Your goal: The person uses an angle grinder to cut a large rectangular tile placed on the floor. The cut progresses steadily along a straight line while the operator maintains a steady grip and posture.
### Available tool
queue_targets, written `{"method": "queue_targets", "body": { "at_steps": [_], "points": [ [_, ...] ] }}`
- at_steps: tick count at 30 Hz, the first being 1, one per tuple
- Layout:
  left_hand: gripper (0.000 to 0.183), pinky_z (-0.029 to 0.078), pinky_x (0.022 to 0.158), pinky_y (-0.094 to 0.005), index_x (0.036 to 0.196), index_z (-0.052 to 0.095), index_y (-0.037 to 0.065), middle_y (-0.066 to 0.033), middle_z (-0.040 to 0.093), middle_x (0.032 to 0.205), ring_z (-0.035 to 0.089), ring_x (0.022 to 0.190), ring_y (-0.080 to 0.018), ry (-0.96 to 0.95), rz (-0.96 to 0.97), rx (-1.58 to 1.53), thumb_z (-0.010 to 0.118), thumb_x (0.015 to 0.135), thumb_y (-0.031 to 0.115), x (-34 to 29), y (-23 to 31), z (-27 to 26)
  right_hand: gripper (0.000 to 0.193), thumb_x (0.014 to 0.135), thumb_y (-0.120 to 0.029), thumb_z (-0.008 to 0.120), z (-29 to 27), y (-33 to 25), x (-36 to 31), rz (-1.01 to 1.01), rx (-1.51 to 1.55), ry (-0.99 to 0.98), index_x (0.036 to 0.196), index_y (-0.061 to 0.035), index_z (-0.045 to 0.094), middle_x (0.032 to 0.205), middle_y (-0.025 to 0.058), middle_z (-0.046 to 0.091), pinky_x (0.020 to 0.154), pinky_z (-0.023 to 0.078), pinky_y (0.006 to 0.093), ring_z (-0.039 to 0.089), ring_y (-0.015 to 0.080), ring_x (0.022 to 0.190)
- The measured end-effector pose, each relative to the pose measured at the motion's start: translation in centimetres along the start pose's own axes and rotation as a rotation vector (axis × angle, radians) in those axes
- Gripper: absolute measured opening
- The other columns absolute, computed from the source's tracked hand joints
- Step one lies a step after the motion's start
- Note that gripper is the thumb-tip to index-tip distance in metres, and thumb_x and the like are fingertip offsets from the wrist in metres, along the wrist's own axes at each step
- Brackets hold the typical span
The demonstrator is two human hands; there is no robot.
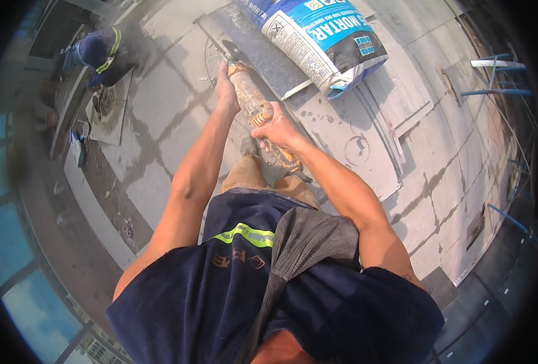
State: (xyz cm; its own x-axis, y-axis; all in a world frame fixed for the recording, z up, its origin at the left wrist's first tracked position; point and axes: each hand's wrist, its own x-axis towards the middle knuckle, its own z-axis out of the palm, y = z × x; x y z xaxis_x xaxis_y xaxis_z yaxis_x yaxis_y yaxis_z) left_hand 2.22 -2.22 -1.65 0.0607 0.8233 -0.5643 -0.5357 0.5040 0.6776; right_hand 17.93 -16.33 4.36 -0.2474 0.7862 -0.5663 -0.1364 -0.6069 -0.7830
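Note:
A dusty orange-yellow angle grinder [245, 88] is in both my hands, angled away from me toward the far left. My left hand [225, 94] grips its front end, close to the head; most of those fingers are hidden behind the tool. Around the rear of the body, my right hand [279, 126] is closed. The grinder's head lies at the left edge of a dark grey slab [260, 64]; whether the disc touches it I cannot tell. On that slab rests a blue, white and black mortar bag [317, 42], just right of the grinder.
Pale paving tiles [160, 103] with dark, wet-looking joints spread around. Lighter boards [348, 139] lie under and beside the slab. At far left a bent-over co-worker [99, 51] works near a mortar-smeared board [108, 109]. Blue rods [500, 92] stick out at the right.

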Motion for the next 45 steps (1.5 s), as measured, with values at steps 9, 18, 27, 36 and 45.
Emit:
{"method": "queue_targets", "body": {
  "at_steps": [9, 18, 27, 36, 45],
  "points": [
    [0.064, 0.063, 0.073, -0.0453, 0.122, 0.065, 0.005, -0.0134, 0.072, 0.099, 0.073, 0.081, -0.027, -0.009, -0.012, -0.026, 0.044, 0.108, 0.064, -5.2, -1.3, 1.6, 0.09, 0.086, 0.007, 0.078, -0.6, 2.2, -3.1, 0.0, -0.035, 0.002, 0.156, -0.0063, 0.023, 0.097, 0.0138, 0.067, 0.045, 0.05, 0.0334, 0.064, 0.018, 0.058],
    [0.063, 0.061, 0.065, -0.0438, 0.116, 0.064, 0.004, -0.0132, 0.069, 0.088, 0.07, 0.072, -0.0265, 0.019, -0.01, -0.001, 0.044, 0.108, 0.063, -8.5, -3.3, 2.1, 0.094, 0.081, -0.003, 0.084, -1.3, 4.2, -6.5, 0.005, -0.084, 0.063, 0.156, -0.0027, 0.029, 0.092, 0.0146, 0.075, 0.051, 0.056, 0.0345, 0.069, 0.0179, 0.059],
    [0.065, 0.061, 0.062, -0.0441, 0.115, 0.064, 0.003, -0.013, 0.068, 0.085, 0.07, 0.069, -0.0262, 0.0, -0.023, -0.024, 0.045, 0.107, 0.066, -9.7, -4.6, 1.8, 0.093, 0.081, -0.002, 0.084, -1.6, 5.2, -8.2, -0.015, -0.067, 0.05, 0.156, -0.0048, 0.028, 0.092, 0.0132, 0.074, 0.051, 0.055, 0.0341, 0.067, 0.0174, 0.056],
    [0.065, 0.061, 0.064, -0.0436, 0.115, 0.064, 0.004, -0.0137, 0.069, 0.086, 0.071, 0.07, -0.0263, 0.04, 0.007, -0.006, 0.046, 0.106, 0.065, -9.1, -3.5, 2.4, 0.094, 0.081, 0.0, 0.084, -1.5, 5.5, -6.3, -0.046, -0.031, 0.038, 0.155, -0.0012, 0.026, 0.091, 0.0143, 0.074, 0.049, 0.055, 0.0339, 0.068, 0.0177, 0.057],
    [0.068, 0.064, 0.074, -0.0465, 0.126, 0.064, 0.003, -0.016, 0.073, 0.101, 0.074, 0.082, -0.028, -0.018, 0.025, -0.032, 0.047, 0.105, 0.066, -4.9, -1.7, 1.5, 0.087, 0.084, 0.009, 0.078, -0.6, 3.4, -2.5, -0.042, 0.069, 0.009, 0.153, -0.0048, 0.026, 0.091, 0.0125, 0.068, 0.045, 0.051, 0.0329, 0.065, 0.0177, 0.059]
  ]
}}
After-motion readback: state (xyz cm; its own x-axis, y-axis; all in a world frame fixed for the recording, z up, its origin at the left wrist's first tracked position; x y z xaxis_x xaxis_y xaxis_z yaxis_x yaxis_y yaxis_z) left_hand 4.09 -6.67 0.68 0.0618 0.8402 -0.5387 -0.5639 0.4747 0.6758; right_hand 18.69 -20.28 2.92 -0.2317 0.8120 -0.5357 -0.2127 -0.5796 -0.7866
